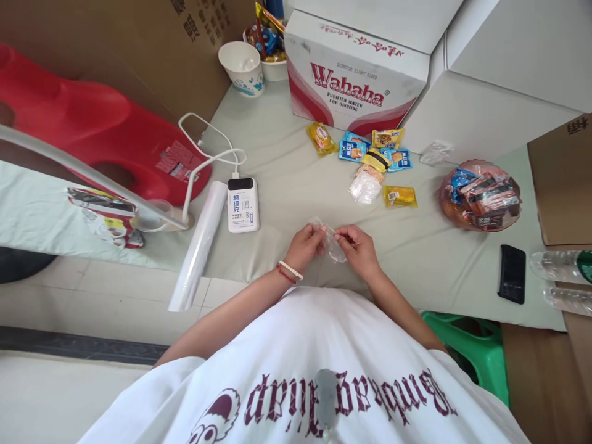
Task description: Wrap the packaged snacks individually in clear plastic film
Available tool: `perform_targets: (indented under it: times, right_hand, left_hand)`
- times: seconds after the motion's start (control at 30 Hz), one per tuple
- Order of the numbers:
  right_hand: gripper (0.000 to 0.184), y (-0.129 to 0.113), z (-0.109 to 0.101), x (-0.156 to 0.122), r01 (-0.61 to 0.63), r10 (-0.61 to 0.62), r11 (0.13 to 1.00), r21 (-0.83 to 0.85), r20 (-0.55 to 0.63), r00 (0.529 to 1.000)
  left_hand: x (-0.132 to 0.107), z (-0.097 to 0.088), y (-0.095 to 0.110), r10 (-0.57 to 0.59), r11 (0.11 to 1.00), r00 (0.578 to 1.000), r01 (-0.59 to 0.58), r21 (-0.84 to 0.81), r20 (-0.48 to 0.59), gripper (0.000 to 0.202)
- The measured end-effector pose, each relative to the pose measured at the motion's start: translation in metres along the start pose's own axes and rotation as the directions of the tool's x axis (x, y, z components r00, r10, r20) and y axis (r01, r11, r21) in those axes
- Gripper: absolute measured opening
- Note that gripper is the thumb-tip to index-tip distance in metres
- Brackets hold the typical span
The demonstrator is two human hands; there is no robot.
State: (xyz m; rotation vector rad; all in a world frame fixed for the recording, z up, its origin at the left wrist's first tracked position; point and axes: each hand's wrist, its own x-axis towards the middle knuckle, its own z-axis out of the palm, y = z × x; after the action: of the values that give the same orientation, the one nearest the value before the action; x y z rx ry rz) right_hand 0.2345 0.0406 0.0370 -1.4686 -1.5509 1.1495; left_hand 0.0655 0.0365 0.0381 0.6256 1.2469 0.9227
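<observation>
Clear plastic bag (337,249), pinched in the fingers of left hand (303,248) and right hand (361,250) near the front edge of the desk (277,172), might tear if tugged hard.

We find a room in a home or small office; which, we cannot establish. We note a cloth-covered table (277,185) bearing wrapped snacks (377,160), a power bank (243,206) and a water carton (356,80), with a plastic stool (494,364) and tiled floor (139,299) beside it.
</observation>
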Motion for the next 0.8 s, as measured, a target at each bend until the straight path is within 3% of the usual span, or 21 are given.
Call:
perform_targets:
  times: [0.07,0.17,0.27,0.37,0.47,0.6,0.7,0.73,0.8]
  right_hand:
    - [0.023,0.0,-0.001,-0.002,-0.024,0.03,0.997,0.07,-0.08,0.996]
    - [0.027,0.003,-0.007,-0.006,-0.142,0.231,0.922,0.36,-0.215,0.949]
    - [0.035,0.008,-0.015,-0.016,-0.25,0.401,0.771,0.586,-0.143,0.905]
    - [0.039,0.013,-0.02,-0.033,-0.337,0.446,0.718,0.609,-0.031,0.894]
    - [0.038,0.016,-0.028,-0.047,-0.333,0.407,0.785,0.523,-0.029,0.913]
    - [0.041,0.014,-0.047,-0.046,-0.239,0.241,0.931,0.276,0.028,0.97]
    - [0.083,0.001,-0.057,-0.033,-0.066,0.06,0.994,0.089,0.065,0.996]
    - [0.089,-0.004,-0.057,-0.028,0.003,-0.005,0.999,0.034,0.063,0.998]
    - [0.069,-0.013,-0.053,-0.016,0.107,-0.103,0.993,-0.058,0.077,0.992]
  left_hand:
    - [0.004,-0.001,0.001,0.029,0.998,1.0,-0.029,-0.063,0.007,0.043]
    - [0.006,-0.004,0.001,0.072,0.978,0.997,-0.069,-0.195,0.009,0.048]
    - [0.005,-0.008,0.004,0.078,0.952,0.996,-0.085,-0.295,-0.034,0.05]
    - [0.004,-0.013,0.01,0.063,0.923,0.997,-0.074,-0.378,-0.043,0.05]
    - [0.003,-0.017,0.019,0.071,0.913,0.997,-0.069,-0.402,-0.01,0.046]
    - [0.002,-0.018,0.027,0.104,0.9,0.995,-0.097,-0.424,-0.008,0.039]
    - [0.0,-0.012,0.029,0.139,0.914,0.99,-0.133,-0.384,-0.012,0.032]
    - [-0.001,-0.01,0.029,0.151,0.921,0.989,-0.142,-0.364,-0.004,0.03]
    - [-0.004,-0.005,0.028,0.159,0.927,0.987,-0.145,-0.347,0.012,0.025]
